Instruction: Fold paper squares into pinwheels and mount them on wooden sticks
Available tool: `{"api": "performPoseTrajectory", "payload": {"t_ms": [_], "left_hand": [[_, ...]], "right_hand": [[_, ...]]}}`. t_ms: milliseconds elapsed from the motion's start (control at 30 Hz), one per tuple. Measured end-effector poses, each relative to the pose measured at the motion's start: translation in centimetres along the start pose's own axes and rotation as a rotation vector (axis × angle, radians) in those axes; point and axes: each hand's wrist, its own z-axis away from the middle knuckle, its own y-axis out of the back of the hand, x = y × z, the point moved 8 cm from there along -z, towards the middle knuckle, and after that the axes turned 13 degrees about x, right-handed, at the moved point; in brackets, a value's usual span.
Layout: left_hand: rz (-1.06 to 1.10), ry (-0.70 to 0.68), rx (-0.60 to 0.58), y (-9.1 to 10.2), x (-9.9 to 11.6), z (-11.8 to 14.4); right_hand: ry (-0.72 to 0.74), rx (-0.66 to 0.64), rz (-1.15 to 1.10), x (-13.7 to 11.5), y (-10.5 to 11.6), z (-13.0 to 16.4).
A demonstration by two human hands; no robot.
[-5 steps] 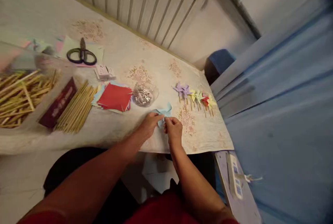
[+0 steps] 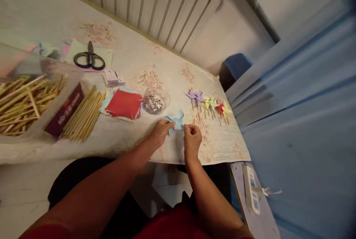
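Observation:
A light blue paper pinwheel (image 2: 177,121) with folded blades is held low over the table's front edge. My left hand (image 2: 161,129) pinches it from the left, thumb on top near its middle. Just off the pinwheel's right side, my right hand (image 2: 193,138) has thumb and forefinger pressed together. Whatever those fingertips hold, if anything, is too small to make out. A clear round container of small shiny metal pieces (image 2: 154,102) stands behind the pinwheel. To the left of it lies a stack of cut paper squares with a red sheet (image 2: 124,103) on top.
Several small pinwheels on sticks (image 2: 208,102) lie in a row at right. On the left are bundled sticks (image 2: 83,116), a dark red box (image 2: 64,110), a clear bin of sticks (image 2: 25,102), small white boxes (image 2: 113,77) and scissors (image 2: 89,60). A power strip (image 2: 251,191) rests at lower right.
My right hand has moved right, away from the pinwheel's middle, leaving more of the blue paper showing. My left hand keeps its pinch in nearly the same place.

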Motion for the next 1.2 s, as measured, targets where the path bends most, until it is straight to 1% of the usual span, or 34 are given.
{"api": "performPoseTrajectory", "payload": {"t_ms": [33,67,100,133,167,267,300,367,467,600,700,1000,1100,1200], "left_hand": [[0.005,-0.002,-0.008,0.0,0.0,0.0],[0.004,-0.001,-0.021,-0.1,-0.1,-0.1],[-0.004,0.003,-0.034,-0.1,-0.3,-0.1],[-0.017,0.006,-0.044,-0.1,-0.4,-0.1],[-0.031,0.009,-0.050,-0.1,-0.5,-0.2],[-0.067,0.018,-0.059,-0.1,-0.8,-0.2],[-0.077,0.022,-0.069,-0.1,-0.8,-0.1],[-0.103,0.026,-0.090,-0.3,-0.8,0.1],[-0.153,0.027,-0.116,-0.4,-0.8,0.3],[-0.224,0.058,-0.111,-0.2,-1.1,0.5],[-0.245,0.067,-0.106,-0.2,-1.2,0.5],[-0.213,0.084,-0.107,-0.2,-1.3,0.7],[-0.199,0.086,-0.103,-0.2,-1.0,0.9],[-0.188,0.109,-0.067,0.0,-1.0,0.9]], "right_hand": [[0.026,0.053,0.002,-0.3,0.6,-0.6],[0.037,0.073,-0.005,-0.5,1.0,-1.2],[0.039,0.059,-0.017,-0.8,1.1,-1.8],[0.040,0.007,-0.027,-1.0,0.9,-2.4],[0.033,-0.075,-0.034,-1.1,0.3,-2.8],[-0.030,-0.384,-0.057,-1.0,-1.8,-2.8],[-0.052,-0.463,-0.061,-0.8,-2.4,-2.6],[-0.073,-0.549,-0.054,-0.4,-3.2,-2.1],[-0.074,-0.573,-0.005,0.3,-3.7,-1.6],[-0.087,-0.574,0.044,1.2,-4.1,-1.4],[-0.099,-0.574,0.040,1.7,-4.2,-1.4],[-0.230,-0.598,-0.067,2.3,-4.6,-0.8],[-0.229,-0.613,-0.075,2.3,-4.7,-0.6],[-0.201,-0.606,-0.045,2.1,-4.6,-0.8]]}}
